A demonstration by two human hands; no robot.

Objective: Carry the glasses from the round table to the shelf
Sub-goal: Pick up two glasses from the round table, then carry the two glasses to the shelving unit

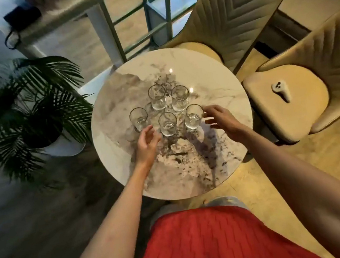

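Observation:
Several clear glasses stand upright in a cluster on the round marble table [218,73]. The front left glass [139,119] is just beyond my left hand [148,142], whose relaxed fingers are close to it and hold nothing. The front right glass [193,116] sits beside my right hand [220,119]; its spread fingers are at the glass's rim and side without closing round it. Between the hands stands the front middle glass [168,124]. Two more glasses, the back left glass [157,97] and the back right glass [180,98], stand farther away. No shelf is in view.
A potted palm [29,110] stands on the floor left of the table. Two padded beige chairs [289,106] are at the right, the nearer with a small white object [280,91] on its seat. A metal railing [127,24] runs behind the table.

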